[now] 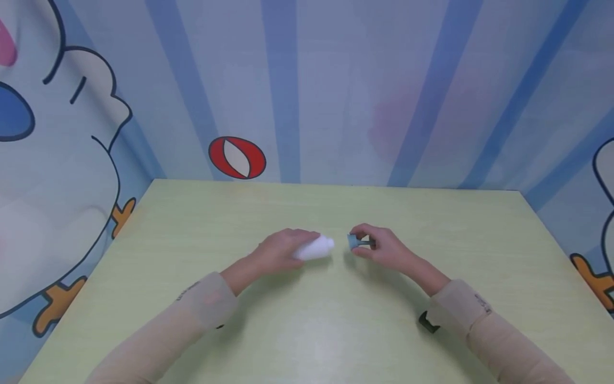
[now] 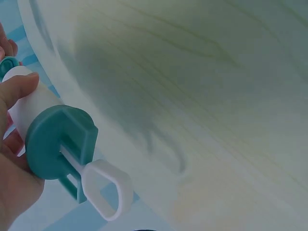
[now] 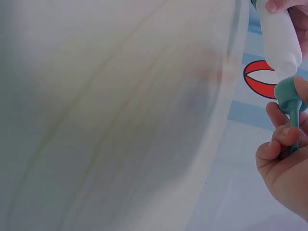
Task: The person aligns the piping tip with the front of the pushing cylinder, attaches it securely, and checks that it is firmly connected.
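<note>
Gripped in my left hand (image 1: 282, 250) is a white toy syringe (image 1: 316, 248) lying nearly level, its narrow nozzle pointing right. In the left wrist view its teal end flange (image 2: 53, 144) and white plunger ring (image 2: 108, 190) stick out behind the palm. My right hand (image 1: 386, 248) pinches a teal needle piece (image 1: 353, 241), a round cup with a thin stem, between thumb and fingers. The cup faces the nozzle across a small gap. In the right wrist view the needle piece (image 3: 288, 91) sits just below the syringe's nozzle end (image 3: 285, 65), and the stem runs down along the fingers.
Both hands are above a pale yellow-green table (image 1: 307, 325). Behind it stands a blue striped wall (image 1: 326, 96) printed with a red and white oval (image 1: 221, 154). Cartoon figures cover the left and right side walls. Light sleeves cover both forearms.
</note>
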A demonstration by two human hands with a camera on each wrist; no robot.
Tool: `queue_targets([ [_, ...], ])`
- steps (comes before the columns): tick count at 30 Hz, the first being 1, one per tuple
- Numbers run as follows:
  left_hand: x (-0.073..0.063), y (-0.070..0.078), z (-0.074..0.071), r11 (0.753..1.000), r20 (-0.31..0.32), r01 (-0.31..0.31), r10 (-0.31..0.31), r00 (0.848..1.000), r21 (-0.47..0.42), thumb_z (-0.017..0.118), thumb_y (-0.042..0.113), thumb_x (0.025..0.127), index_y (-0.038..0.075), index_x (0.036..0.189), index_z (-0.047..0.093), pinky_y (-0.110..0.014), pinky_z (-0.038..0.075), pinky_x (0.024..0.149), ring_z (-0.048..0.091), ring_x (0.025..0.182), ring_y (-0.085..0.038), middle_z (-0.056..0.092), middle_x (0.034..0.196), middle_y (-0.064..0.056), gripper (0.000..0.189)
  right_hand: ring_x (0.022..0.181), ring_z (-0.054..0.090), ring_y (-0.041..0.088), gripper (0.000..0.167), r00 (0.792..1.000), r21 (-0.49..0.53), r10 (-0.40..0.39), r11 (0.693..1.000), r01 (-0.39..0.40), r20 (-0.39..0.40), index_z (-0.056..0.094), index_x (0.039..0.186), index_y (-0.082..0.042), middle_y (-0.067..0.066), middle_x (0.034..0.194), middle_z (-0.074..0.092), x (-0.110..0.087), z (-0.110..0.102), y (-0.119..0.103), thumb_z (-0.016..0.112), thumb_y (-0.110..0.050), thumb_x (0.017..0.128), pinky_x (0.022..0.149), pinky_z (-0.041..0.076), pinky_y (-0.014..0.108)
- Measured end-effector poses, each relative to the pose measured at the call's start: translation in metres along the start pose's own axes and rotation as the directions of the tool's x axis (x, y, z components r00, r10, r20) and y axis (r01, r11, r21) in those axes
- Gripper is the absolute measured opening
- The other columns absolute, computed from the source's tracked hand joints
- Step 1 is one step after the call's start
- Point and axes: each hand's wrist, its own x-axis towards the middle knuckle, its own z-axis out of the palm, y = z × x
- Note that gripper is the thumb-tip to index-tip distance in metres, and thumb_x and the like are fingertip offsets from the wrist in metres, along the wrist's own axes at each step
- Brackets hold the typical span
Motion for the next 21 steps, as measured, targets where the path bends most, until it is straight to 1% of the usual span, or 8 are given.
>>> queue_targets([
  [4, 0.005, 0.004, 0.002, 1.000, 0.015, -0.006, 0.006, 1.000, 0.017, 0.068, 0.020, 0.076, 0.020, 0.131, 0.042, -0.039, 0.043, 0.089, 0.049, 0.111, -0.021, 0.049, 0.128, 0.000, 0.061, 0.057, 0.039, 0.012, 0.033, 1.000, 0.024, -0.008, 1.000, 0.008, 0.004, 0.054, 0.110, -0.009, 0.009, 0.096, 0.061, 0.001, 0.003, -0.001, 0.062, -0.023, 0.082, 0.051, 0.035, 0.021],
  [14, 0.009, 0.009, 0.008, 0.995, -0.017, -0.092, 0.093, 0.996, 0.040, 0.068, 0.018, 0.076, 0.018, 0.130, 0.043, -0.038, 0.044, 0.087, 0.051, 0.109, -0.021, 0.051, 0.127, -0.001, 0.059, 0.054, 0.037, 0.012, 0.032, 1.000, 0.046, -0.016, 0.999, 0.015, 0.015, 0.055, 0.109, -0.008, 0.009, 0.094, 0.061, -0.001, 0.007, -0.007, 0.063, -0.020, 0.081, 0.049, 0.036, 0.020],
  [21, 0.008, 0.014, 0.009, 0.995, -0.020, -0.099, 0.099, 0.995, 0.029, 0.069, 0.018, 0.076, 0.018, 0.129, 0.044, -0.039, 0.045, 0.085, 0.051, 0.108, -0.021, 0.051, 0.126, -0.002, 0.058, 0.057, 0.041, 0.015, 0.033, 0.999, 0.056, -0.036, 0.998, 0.034, 0.034, 0.055, 0.110, -0.008, 0.009, 0.095, 0.061, 0.000, 0.012, -0.007, 0.063, -0.020, 0.081, 0.049, 0.037, 0.020],
])
